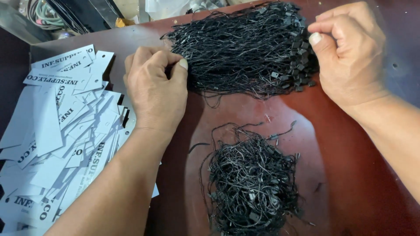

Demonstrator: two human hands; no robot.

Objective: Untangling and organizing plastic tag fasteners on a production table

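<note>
A large bundle of black tag strings (pixel 245 50) with small plastic clasps lies at the far side of a dark red table (pixel 350 166). My left hand (pixel 155 89) rests at the bundle's left end, thumb and fingers pinched on the string ends. At the bundle's right end, by the clasps, my right hand (pixel 348 52) is curled with fingers pinched on the clasp ends. A second, tangled heap of black strings (pixel 251 179) lies nearer to me, below the bundle.
A spread pile of white paper hang tags (pixel 61 126) with black print covers the table's left side, beside my left forearm. Cables and dark clutter (pixel 65 15) sit beyond the table's far left edge.
</note>
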